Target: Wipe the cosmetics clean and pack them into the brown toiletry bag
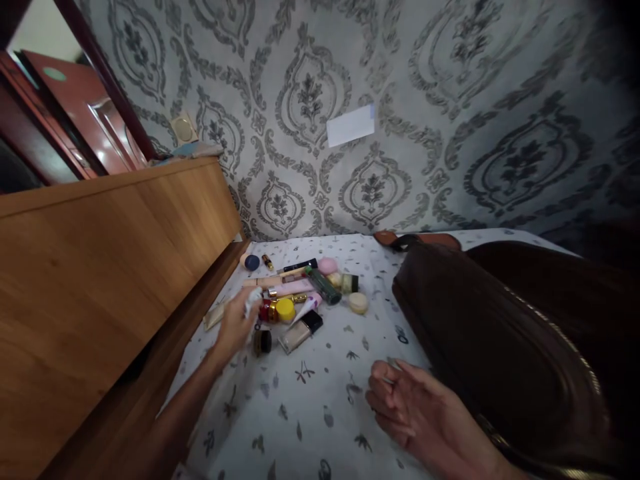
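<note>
My left hand (237, 325) is closed round something small and white (253, 300), at the left side of a pile of cosmetics. Near its fingers lie a red jar (268, 311), a yellow-lidded jar (285, 309) and a small dark jar (263, 342). A foundation bottle (300, 331) with a black cap lies in front. Palm up, my right hand (407, 400) rests over the sheet with its fingers curled round a small thin item, too unclear to name. A green tube (323, 285), a pink sponge (328, 266) and a cream round jar (358, 303) lie farther back.
A large dark brown bag (480, 333) fills the right side. At the left stands a wooden board (120, 247) with cloth on its top. The printed white sheet (300, 413) reaches the patterned wall (310, 87), where a white switch plate (351, 125) is mounted.
</note>
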`<action>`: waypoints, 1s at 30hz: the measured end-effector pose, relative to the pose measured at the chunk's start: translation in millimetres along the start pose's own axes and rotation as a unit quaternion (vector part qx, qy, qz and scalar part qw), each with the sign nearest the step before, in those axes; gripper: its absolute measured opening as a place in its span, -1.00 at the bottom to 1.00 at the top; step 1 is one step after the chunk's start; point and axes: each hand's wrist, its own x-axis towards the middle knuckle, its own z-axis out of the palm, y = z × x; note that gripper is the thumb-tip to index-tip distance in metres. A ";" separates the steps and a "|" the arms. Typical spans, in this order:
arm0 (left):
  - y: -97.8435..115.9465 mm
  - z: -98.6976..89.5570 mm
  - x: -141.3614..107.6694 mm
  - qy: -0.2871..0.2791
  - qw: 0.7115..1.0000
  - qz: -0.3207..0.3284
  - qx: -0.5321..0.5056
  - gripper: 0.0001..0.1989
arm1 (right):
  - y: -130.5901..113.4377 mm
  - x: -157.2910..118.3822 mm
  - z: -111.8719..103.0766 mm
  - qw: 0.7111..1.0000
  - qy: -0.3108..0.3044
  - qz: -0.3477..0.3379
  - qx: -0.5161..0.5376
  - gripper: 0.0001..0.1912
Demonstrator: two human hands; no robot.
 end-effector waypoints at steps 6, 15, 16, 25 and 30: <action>-60.9 -15.3 19.7 0.010 0.985 -0.123 0.119 -0.73 | 3.8 -5.0 4.0 0.999 -0.030 0.003 -0.013 -0.75; -62.0 10.0 3.2 -0.020 0.974 -0.123 0.191 -0.73 | 1.4 -3.9 -1.3 0.995 -0.056 -0.010 -0.084 -0.75; -61.5 11.2 4.8 -0.022 0.973 -0.121 0.195 -0.73 | 1.0 -3.8 -1.7 0.994 -0.056 -0.010 -0.088 -0.76; -55.1 21.2 0.1 0.034 0.977 -0.117 0.177 -0.72 | 1.7 -1.6 -3.8 0.993 -0.040 -0.020 -0.114 -0.79; -42.1 23.7 -5.3 0.053 0.986 -0.053 0.145 -0.63 | 2.3 -1.8 -3.9 0.992 -0.039 -0.018 -0.123 -0.78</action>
